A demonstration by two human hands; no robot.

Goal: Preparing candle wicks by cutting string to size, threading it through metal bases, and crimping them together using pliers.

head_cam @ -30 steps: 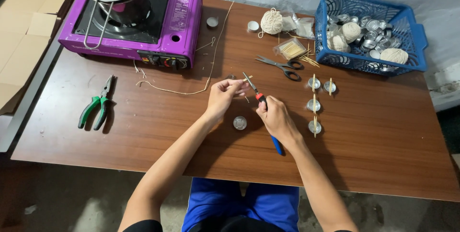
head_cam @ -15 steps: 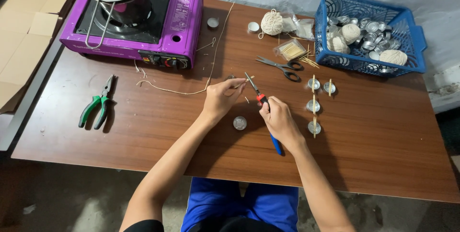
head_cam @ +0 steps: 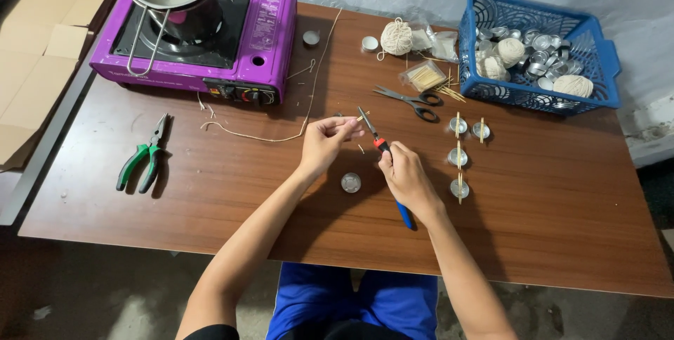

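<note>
Nearest, the right hand (head_cam: 406, 177) is clamped around a slim tool (head_cam: 382, 161) with a blue and red handle, its dark tip pointing up toward the left hand (head_cam: 327, 142). That hand's fingertips are pinched together on a small pale stick (head_cam: 359, 119), probably a toothpick, though it is too small to be sure. Between the wrists an empty metal cup (head_cam: 350, 182) sits on the brown counter (head_cam: 562, 199). Right of the hands stand four cups with sticks (head_cam: 459, 159). Green pliers (head_cam: 144, 159) lie far left. Beyond are scissors (head_cam: 407, 96), a purple stove (head_cam: 203, 38) and a blue basket (head_cam: 540, 52).
</note>
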